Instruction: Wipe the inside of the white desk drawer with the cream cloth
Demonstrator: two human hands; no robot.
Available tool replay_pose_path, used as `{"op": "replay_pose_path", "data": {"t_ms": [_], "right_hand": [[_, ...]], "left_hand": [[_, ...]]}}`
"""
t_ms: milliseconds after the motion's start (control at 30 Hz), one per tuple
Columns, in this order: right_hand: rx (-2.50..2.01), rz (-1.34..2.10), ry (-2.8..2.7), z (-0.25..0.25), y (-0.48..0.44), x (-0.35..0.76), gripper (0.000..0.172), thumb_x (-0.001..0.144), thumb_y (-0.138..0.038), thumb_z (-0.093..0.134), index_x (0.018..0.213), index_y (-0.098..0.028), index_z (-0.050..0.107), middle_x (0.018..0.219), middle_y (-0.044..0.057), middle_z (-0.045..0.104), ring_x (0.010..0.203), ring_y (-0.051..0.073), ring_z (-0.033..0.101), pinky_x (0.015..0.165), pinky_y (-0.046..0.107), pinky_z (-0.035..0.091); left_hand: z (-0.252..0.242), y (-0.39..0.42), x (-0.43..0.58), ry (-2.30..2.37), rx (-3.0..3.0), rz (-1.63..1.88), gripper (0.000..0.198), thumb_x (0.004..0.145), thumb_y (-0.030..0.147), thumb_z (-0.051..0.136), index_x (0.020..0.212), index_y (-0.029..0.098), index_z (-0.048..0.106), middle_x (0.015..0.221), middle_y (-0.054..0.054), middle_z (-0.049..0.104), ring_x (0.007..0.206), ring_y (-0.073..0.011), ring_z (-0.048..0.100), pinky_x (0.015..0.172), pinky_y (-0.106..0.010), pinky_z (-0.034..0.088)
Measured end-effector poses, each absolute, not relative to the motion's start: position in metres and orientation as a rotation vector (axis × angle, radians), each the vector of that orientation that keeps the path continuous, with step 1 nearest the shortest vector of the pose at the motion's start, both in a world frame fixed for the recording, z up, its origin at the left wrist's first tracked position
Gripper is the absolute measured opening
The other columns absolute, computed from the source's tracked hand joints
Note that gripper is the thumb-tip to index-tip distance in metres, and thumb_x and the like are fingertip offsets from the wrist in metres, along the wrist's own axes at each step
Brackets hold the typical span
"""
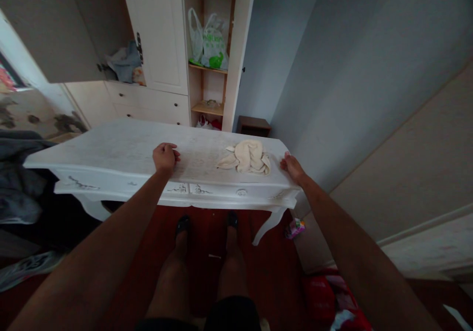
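A white desk (121,144) with carved drawer fronts stands before me. My left hand (165,157) is over its top near the middle, the fingers curled inward and nothing visible in them. To the right of that hand lies a crumpled cream cloth (251,157), apart from both hands. My right hand (291,166) is at the desk's right end, just beyond the cloth, with its fingers closed. A small pinkish spot shows at its fingertips; whether it is a fingertip or a held thing is unclear.
Behind the desk is a white wardrobe (162,40) with open doors and a plastic bag (214,45) on a shelf. A brown box-like piece (253,125) stands by the wall. Dark clothing (18,173) hangs at left. A pink box (294,228) and red bags (320,296) are low at right.
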State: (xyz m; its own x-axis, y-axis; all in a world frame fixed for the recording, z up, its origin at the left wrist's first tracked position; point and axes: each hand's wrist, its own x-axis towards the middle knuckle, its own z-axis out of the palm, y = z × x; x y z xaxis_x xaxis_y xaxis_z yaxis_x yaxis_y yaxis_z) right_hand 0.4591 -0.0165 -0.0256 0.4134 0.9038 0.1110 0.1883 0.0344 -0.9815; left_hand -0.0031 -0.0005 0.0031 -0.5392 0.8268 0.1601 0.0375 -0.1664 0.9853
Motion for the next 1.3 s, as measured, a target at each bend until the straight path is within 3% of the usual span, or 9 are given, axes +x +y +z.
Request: {"op": "replay_pose_path", "data": {"t_ms": [100, 267, 333, 400, 500, 600, 733, 1000, 1300], "right_hand": [[-1.256, 0.831, -0.852, -0.033, -0.024, 0.468, 0.040, 0.091, -0.064, 0.060, 0.092, -0.025, 0.056, 0.086, 0.004, 0.072, 0.078, 0.017, 0.072, 0.081, 0.036, 0.065], [-1.295, 0.733, -0.967, -0.033, -0.025, 0.454, 0.037, 0.086, -0.055, 0.071, 0.076, -0.022, 0.058, 0.070, 0.002, 0.068, 0.063, 0.016, 0.067, 0.071, 0.033, 0.062], [-1.436, 0.591, -1.121, -0.032, -0.027, 0.449, 0.038, 0.087, -0.056, 0.065, 0.072, -0.021, 0.060, 0.068, 0.002, 0.067, 0.064, 0.017, 0.065, 0.073, 0.035, 0.059], [-1.560, 0.406, -1.281, -0.032, -0.029, 0.445, 0.039, 0.089, -0.055, 0.056, 0.068, -0.022, 0.060, 0.066, 0.002, 0.066, 0.068, 0.018, 0.064, 0.078, 0.035, 0.055], [-1.673, 0.212, -1.440, -0.029, -0.035, 0.442, 0.036, 0.090, -0.048, 0.048, 0.065, -0.024, 0.056, 0.068, 0.003, 0.066, 0.073, 0.020, 0.062, 0.082, 0.033, 0.050], [-1.726, 0.168, -1.474, -0.024, -0.039, 0.439, 0.032, 0.090, -0.044, 0.045, 0.066, -0.024, 0.055, 0.072, 0.004, 0.068, 0.074, 0.020, 0.060, 0.079, 0.031, 0.047], [-1.719, 0.162, -1.454, -0.022, -0.041, 0.437, 0.034, 0.090, -0.044, 0.043, 0.064, -0.024, 0.053, 0.070, 0.004, 0.067, 0.072, 0.019, 0.059, 0.078, 0.031, 0.045], [-1.657, 0.280, -1.345, -0.030, -0.032, 0.445, 0.023, 0.083, -0.034, 0.049, 0.069, -0.022, 0.063, 0.066, 0.001, 0.066, 0.069, 0.018, 0.062, 0.078, 0.030, 0.049], [-1.635, 0.325, -1.305, -0.033, -0.029, 0.448, 0.022, 0.081, -0.031, 0.048, 0.071, -0.022, 0.066, 0.066, 0.001, 0.067, 0.069, 0.018, 0.065, 0.077, 0.030, 0.052]], "left_hand": [[0.011, -0.007, -0.002, 1.420, 0.887, 1.854, 0.014, 0.069, 0.019, 0.046, 0.078, 0.020, 0.057, 0.052, 0.005, 0.053, 0.037, -0.0102, 0.045, 0.036, -0.021, 0.027], [0.009, -0.049, 0.013, 1.211, 0.794, 1.930, 0.012, 0.067, 0.024, 0.054, 0.079, 0.022, 0.052, 0.056, 0.005, 0.055, 0.042, -0.0094, 0.047, 0.040, -0.019, 0.031], [-0.010, -0.077, 0.027, 1.177, 0.867, 1.909, 0.007, 0.070, 0.028, 0.054, 0.070, 0.022, 0.049, 0.056, 0.004, 0.055, 0.044, -0.0097, 0.046, 0.042, -0.020, 0.033], [-0.037, -0.107, 0.046, 1.220, 0.929, 1.820, 0.017, 0.072, 0.031, 0.054, 0.059, 0.022, 0.048, 0.051, 0.001, 0.052, 0.043, -0.0100, 0.043, 0.042, -0.021, 0.032], [-0.077, -0.143, 0.080, 1.297, 0.903, 1.481, 0.022, 0.074, 0.031, 0.056, 0.054, 0.022, 0.051, 0.048, 0.000, 0.052, 0.043, -0.0115, 0.044, 0.041, -0.021, 0.032], [-0.096, -0.157, 0.116, 1.198, 0.829, 1.056, 0.009, 0.077, 0.027, 0.062, 0.071, 0.020, 0.065, 0.064, -0.004, 0.068, 0.050, -0.0139, 0.057, 0.046, -0.022, 0.041], [-0.092, -0.145, 0.146, 0.838, 0.362, 0.782, 0.019, 0.086, 0.029, 0.060, 0.093, 0.013, 0.068, 0.083, -0.011, 0.073, 0.067, -0.0184, 0.069, 0.060, -0.027, 0.053], [-0.087, -0.108, 0.168, 0.704, 0.182, 0.677, 0.028, 0.090, 0.036, 0.058, 0.101, 0.011, 0.066, 0.090, -0.014, 0.073, 0.072, -0.0226, 0.071, 0.059, -0.033, 0.056], [-0.081, -0.104, 0.186, 0.868, 0.197, 0.711, 0.012, 0.082, 0.026, 0.061, 0.087, 0.016, 0.065, 0.073, -0.006, 0.069, 0.050, -0.0148, 0.060, 0.044, -0.023, 0.046]]}}
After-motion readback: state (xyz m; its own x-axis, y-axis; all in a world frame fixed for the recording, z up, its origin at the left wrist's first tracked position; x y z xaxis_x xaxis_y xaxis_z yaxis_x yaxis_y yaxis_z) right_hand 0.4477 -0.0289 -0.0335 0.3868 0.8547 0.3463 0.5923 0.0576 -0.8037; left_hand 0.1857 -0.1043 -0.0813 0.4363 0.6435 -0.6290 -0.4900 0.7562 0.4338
